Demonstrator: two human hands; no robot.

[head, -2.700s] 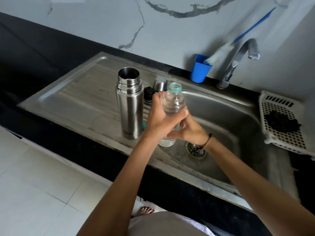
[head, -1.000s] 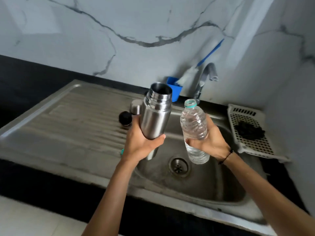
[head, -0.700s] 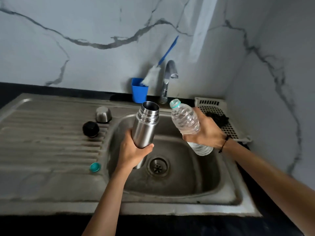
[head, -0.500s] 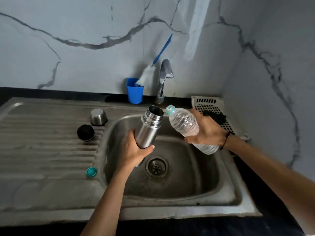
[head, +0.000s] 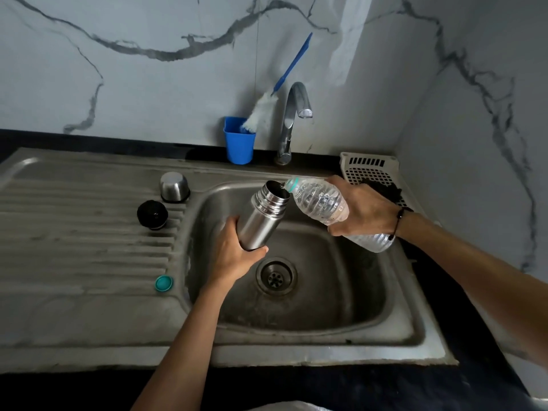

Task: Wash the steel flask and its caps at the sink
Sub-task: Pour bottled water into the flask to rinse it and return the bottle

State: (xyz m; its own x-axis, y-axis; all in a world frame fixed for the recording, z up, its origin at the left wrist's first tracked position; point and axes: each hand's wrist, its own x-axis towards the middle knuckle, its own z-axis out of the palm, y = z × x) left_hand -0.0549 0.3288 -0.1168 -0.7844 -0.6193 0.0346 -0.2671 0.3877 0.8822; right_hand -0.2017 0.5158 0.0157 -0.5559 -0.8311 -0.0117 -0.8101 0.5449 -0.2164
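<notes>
Flask (head: 261, 219) gripped low in left hand (head: 231, 256), tilted over sink (head: 394, 318) to catch spills. Bottle (head: 323, 203) clasped in right hand (head: 364, 209), tipped mouth to mouth for pouring. Caps (head: 175, 186) parked on drainboard, apart, unwashed.

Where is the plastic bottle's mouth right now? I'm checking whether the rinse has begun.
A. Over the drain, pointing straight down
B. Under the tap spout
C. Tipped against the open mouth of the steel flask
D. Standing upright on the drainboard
C: the right hand tilts the plastic bottle so its neck meets the open top of the steel flask, which the left hand holds over the sink basin.
</notes>
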